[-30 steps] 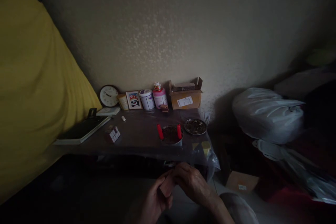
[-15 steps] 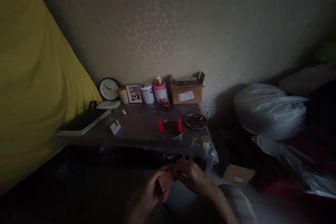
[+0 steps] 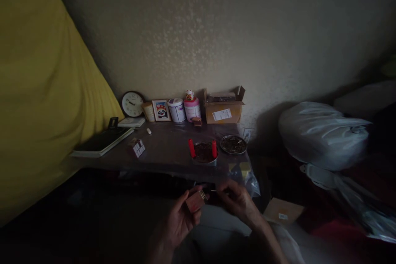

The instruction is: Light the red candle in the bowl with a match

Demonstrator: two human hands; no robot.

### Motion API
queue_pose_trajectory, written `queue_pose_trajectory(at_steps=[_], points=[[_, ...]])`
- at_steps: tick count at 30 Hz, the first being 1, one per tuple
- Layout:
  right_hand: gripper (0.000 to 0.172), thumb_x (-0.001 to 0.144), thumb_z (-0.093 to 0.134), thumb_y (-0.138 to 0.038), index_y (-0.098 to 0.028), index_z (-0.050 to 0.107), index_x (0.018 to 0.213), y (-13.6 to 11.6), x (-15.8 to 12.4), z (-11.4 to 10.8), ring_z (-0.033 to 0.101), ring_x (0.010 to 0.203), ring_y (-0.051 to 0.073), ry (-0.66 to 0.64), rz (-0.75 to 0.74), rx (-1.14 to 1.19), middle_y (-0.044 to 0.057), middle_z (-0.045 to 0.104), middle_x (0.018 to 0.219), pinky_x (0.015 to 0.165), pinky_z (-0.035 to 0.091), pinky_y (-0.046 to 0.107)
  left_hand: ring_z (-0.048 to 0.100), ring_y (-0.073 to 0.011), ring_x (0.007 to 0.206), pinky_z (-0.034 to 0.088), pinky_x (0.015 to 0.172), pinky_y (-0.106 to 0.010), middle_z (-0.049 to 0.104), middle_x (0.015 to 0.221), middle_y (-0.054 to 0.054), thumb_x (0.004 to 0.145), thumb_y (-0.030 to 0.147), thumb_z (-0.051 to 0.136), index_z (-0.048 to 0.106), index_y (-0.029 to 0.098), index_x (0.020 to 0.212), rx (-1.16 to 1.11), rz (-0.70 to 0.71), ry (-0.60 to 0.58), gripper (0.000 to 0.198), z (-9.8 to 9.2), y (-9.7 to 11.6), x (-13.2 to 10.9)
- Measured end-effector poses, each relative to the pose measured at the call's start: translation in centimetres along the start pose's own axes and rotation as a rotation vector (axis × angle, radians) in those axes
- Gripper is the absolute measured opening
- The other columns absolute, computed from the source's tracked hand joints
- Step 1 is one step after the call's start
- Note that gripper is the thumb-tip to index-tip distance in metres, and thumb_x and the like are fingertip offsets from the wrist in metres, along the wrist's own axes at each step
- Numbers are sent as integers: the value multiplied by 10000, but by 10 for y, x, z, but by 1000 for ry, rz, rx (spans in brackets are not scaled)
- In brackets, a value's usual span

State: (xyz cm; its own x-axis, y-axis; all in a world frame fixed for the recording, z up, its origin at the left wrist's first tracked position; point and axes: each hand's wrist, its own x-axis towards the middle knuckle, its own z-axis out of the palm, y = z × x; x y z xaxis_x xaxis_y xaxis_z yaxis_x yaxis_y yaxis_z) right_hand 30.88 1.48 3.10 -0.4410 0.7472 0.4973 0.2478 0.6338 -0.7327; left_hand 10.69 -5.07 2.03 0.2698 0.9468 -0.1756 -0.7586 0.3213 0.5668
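In my left hand (image 3: pixel 179 223) is a small reddish-brown matchbox (image 3: pixel 194 202), gripped between thumb and fingers, with a light patterned end facing right. My right hand (image 3: pixel 237 201) is a little to the right of the box, fingers pinched together. A thin pale match (image 3: pixel 213 190) pokes out leftward from that pinch, small and dim. Beyond the hands, on the table, two red candles (image 3: pixel 192 148) stand upright at either side of a round tin (image 3: pixel 210 163) with dark contents. A round metal dish (image 3: pixel 233 144) of dark bits lies right of it.
Along the wall stand a clock (image 3: pixel 132 104), a panda picture (image 3: pixel 161 110), tubs (image 3: pixel 176 110) and a cardboard box (image 3: pixel 224 112). A puzzle cube (image 3: pixel 137 147) and a dark book (image 3: pixel 103 142) lie left on the table (image 3: pixel 163 148). White bags (image 3: pixel 321 136) are at right.
My right hand has come away from the matchbox toward the right, with the match now showing in its fingers. The box's patterned end is uncovered. The view has shifted slightly.
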Motion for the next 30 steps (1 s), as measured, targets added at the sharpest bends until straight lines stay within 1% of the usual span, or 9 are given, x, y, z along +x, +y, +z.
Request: queue_pose_trajectory(at_steps=[3,6,9,11,14,18,22,27,30], points=[[108,894,500,-242,-183,566,833,-8,1,0,569,735,115,53,-35,17,15,599,792,684,458,231,618,-107,668,507,633,-215,655,1115,-132,857,329,556,597,147,1173,-28,54,-62,367,7,3,-2],[141,903,496,-248,-189,609,842,-17,1,-2,591,748,119,110,-89,14,25,620,810,677,469,230,634,-128,766,515,732,-245,644,1149,-115,810,307,633,612,165,1155,0,126,-54,374,11,4,0],[142,903,498,-222,-197,629,853,-22,1,-2,604,765,124,145,-135,-35,31,626,830,679,479,228,611,-112,702,492,649,-230,669,1081,-81,840,372,583,601,202,1162,49,204,3,365,11,2,6],[136,903,492,-187,-204,627,891,-23,0,0,605,792,124,148,-170,-65,34,623,859,697,483,227,598,-119,737,469,657,-234,667,1079,-70,878,402,509,587,209,1170,80,260,31,359,13,0,10],[163,903,475,-146,-211,619,947,-24,-2,6,594,818,119,117,-224,-98,36,607,893,711,484,221,577,-176,959,440,775,-281,647,1135,-84,912,402,433,570,211,1165,128,321,-11,345,17,-4,14],[210,899,455,-118,-218,612,998,-29,-5,11,575,839,133,88,-259,-173,46,594,906,717,480,240,496,-230,1145,379,913,-351,637,1152,-70,883,334,515,589,225,1111,160,380,-65,263,25,-10,14],[196,897,466,-122,-225,605,987,-31,-5,12,573,816,127,158,-270,-155,41,589,889,706,478,232,510,-230,1115,368,932,-365,636,1112,-64,878,259,529,604,214,1059,215,439,-42,202,31,-14,14],[108,879,531,-153,-219,601,929,-28,-2,12,596,799,112,250,-227,-65,20,608,866,698,478,191,555,-189,968,396,879,-321,644,975,-51,835,248,595,626,188,987,310,461,26,166,36,-17,14],[74,882,536,-176,-211,601,876,-29,-2,13,611,809,117,283,-217,-43,23,624,873,699,485,187,554,-202,990,403,892,-334,647,981,-55,803,254,635,629,183,968,332,480,53,180,39,-18,15]])
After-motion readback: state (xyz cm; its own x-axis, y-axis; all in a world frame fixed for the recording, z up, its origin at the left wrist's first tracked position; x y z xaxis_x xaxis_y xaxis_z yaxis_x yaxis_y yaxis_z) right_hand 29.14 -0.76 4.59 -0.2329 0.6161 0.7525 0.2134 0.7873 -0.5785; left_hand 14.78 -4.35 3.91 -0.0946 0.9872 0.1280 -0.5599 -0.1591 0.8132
